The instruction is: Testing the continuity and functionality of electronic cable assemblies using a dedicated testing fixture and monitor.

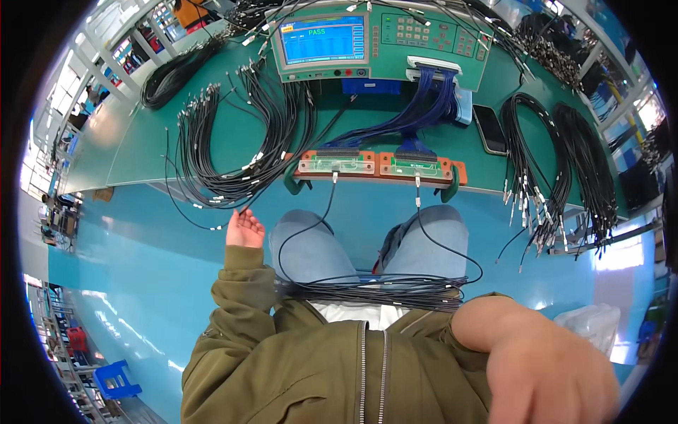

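Note:
My left hand (245,230) is at the table's front edge, palm up, its curled fingers closed on a black cable by the hanging end of a large cable bundle (205,166). My right hand (554,371) is raised close at the lower right, its back showing; its fingers are blurred and run out of the picture. Across my lap lies a bunch of black cables (374,291). One cable end (335,178) is plugged into the left half of an orange-and-green test fixture (378,167), another connector (417,181) into the right half.
A green tester (434,39) with a lit screen (323,41) stands at the back, joined to the fixture by blue ribbon-like wires (427,99). A phone (490,129) lies right of them. More cable bundles (537,141) hang over the right edge. A blue stool (116,380) stands lower left.

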The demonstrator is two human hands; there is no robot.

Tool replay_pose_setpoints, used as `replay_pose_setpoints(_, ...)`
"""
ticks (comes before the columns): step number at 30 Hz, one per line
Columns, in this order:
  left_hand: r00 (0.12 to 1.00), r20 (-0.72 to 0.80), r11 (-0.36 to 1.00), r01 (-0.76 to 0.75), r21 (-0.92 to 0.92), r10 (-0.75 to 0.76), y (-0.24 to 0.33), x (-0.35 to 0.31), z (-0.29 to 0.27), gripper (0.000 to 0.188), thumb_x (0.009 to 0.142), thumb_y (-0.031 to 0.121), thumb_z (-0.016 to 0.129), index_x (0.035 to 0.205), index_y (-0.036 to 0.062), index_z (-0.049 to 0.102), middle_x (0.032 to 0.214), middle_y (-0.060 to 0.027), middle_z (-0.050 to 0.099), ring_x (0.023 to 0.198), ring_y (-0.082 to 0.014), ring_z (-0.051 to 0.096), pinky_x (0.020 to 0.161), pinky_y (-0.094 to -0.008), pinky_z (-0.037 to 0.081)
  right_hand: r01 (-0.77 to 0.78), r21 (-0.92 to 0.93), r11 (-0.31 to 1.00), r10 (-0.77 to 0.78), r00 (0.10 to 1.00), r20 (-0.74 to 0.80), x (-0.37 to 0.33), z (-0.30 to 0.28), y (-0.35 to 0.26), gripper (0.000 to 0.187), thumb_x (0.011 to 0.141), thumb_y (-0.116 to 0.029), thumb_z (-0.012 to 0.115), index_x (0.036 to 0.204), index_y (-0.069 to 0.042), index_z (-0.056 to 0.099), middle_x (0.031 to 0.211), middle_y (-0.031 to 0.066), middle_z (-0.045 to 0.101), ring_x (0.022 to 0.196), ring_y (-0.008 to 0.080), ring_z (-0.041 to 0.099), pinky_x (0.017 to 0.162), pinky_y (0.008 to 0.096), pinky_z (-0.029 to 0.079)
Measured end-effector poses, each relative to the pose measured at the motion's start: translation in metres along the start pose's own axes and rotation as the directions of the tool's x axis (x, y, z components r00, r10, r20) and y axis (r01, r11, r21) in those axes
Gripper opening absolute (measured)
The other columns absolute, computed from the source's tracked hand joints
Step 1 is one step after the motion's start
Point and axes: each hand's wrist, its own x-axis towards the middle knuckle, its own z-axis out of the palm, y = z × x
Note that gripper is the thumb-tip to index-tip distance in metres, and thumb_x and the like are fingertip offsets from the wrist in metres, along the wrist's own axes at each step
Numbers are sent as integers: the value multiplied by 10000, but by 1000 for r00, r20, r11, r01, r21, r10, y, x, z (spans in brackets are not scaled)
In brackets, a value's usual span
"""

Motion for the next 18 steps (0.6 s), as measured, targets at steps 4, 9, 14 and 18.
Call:
replay_pose_setpoints(4,978,194,995,-66,-72,79,-15,-45,32,157,832,228,520,772,87,556,684,-11,535,556,-109,408,490,-259,330,-219,-58,974,222,974,39,33,-5,27,239,845,-269,501,893,-54,593,875,63,590,661,167,515,622,274,429)
replay_pose_setpoints(9,230,930,623,-693,363,-286,-32,-150,95,114,775,16,508,836,19,604,758,-110,553,652,-218,450,646,-339,410,-453,-120,883,393,856,-335,26,-31,124,562,827,-379,559,1230,-25,388,1108,162,508,908,240,521,786,342,432)
replay_pose_setpoints(14,445,894,853,-487,190,55,-46,-141,69,184,796,60,515,944,87,621,1204,-131,398,928,-248,465,821,-367,382,255,297,920,26,717,-696,56,-27,84,357,885,-135,454,1228,-83,368,952,109,486,772,157,492,687,265,450)
replay_pose_setpoints(18,923,383,956,79,-281,36,-32,-146,86,142,860,199,491,906,95,575,1128,-127,470,846,-201,484,813,-332,391,141,-53,989,-115,476,-872,17,-47,42,438,867,-4,430,1272,-108,299,861,55,457,515,48,353,431,169,302)
